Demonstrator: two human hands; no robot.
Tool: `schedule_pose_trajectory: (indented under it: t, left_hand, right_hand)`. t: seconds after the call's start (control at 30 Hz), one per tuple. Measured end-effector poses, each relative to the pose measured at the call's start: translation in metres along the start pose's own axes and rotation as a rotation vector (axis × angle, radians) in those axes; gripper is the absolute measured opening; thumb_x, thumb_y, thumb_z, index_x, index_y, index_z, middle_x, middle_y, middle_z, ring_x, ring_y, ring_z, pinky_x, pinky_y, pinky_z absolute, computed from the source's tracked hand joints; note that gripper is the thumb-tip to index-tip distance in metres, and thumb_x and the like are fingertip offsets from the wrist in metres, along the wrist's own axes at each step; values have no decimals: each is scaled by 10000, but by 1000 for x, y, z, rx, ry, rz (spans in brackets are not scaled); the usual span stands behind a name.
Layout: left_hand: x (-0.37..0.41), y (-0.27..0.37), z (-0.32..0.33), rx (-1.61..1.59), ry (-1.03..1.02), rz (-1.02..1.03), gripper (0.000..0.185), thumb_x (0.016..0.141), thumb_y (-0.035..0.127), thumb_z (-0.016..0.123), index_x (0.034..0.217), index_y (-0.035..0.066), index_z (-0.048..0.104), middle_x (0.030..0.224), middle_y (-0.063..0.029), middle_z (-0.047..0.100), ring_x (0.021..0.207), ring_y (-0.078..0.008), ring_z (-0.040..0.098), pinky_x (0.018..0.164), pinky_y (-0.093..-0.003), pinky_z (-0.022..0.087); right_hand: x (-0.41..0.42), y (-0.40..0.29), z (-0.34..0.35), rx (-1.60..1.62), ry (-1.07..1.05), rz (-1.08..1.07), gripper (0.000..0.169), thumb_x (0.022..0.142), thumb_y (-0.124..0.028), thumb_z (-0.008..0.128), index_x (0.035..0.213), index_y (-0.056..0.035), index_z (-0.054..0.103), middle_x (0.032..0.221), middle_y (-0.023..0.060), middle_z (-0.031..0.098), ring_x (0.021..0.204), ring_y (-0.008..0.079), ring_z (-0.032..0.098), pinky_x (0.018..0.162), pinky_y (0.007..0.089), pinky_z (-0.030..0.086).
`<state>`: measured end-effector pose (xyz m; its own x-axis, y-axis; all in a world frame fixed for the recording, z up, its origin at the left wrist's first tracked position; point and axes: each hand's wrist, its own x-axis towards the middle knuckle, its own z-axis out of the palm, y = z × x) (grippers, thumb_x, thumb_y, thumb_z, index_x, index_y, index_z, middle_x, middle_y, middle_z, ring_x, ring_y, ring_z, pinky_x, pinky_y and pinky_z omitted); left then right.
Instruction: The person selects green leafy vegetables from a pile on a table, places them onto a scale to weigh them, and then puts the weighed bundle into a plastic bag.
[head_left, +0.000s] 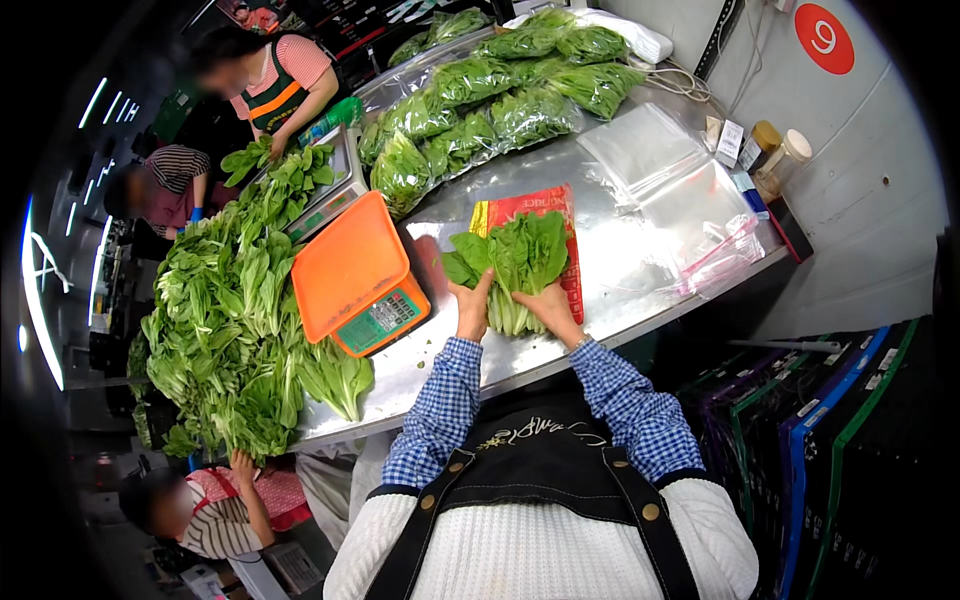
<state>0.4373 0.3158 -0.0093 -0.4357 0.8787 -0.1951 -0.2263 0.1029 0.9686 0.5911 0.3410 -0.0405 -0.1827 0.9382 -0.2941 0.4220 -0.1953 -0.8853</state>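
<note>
A bunch of leafy greens (517, 255) lies in front of me on a red and yellow printed bag (573, 247), leaves pointing away and pale stalks towards me. My left hand (472, 304) grips its left side, thumb along the leaves. On the other side my right hand (551, 309) holds the stalks with the thumb across them. Left of the bunch stands an orange digital scale (352, 270) with its pan bare and a keypad facing me.
A large heap of loose greens (232, 322) covers the table's left. Filled clear bags of greens (495, 97) line the back. Flat clear plastic bags (652, 165) and jars (780, 161) lie right. Co-workers stand across the table and at left; a second scale (330, 187) is near one. Crates (817, 420) stand right.
</note>
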Motion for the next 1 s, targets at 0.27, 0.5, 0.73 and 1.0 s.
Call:
schedule_pose_trajectory:
  t: [0.27,0.5,0.73,1.0]
  left_hand:
    - [7,6,39,558,-259,270,904,678,262,832,1325,-43,280,1236,-170,496,1124,-259,511,984,-342,407]
    - [14,21,30,953,-283,100,1183,522,452,864,1370,-71,225,1304,-270,424,1207,-356,448,1004,-421,388]
    - [23,12,32,999,-287,-84,1430,456,478,858,1462,17,-46,1376,-252,394,1273,-473,338,1005,-671,225]
    - [34,13,31,1177,-370,2,1490,352,394,919,1482,88,-2,1442,-213,314,1311,-474,277,1009,-689,197]
  right_hand:
    - [2,2,1,49,-22,-46,460,732,-310,718,1058,0,620,1016,217,644,968,359,616,812,412,491]
    - [12,8,25,-248,-201,-294,337,825,-259,630,1022,14,625,984,240,646,905,308,644,754,394,497]
    - [4,1,-31,507,-582,195,374,892,-321,579,1192,-101,531,1048,28,594,892,188,599,763,447,538]
    - [6,-12,-27,658,-873,332,371,915,-350,458,1217,-142,513,1290,114,494,1214,343,448,979,612,373]
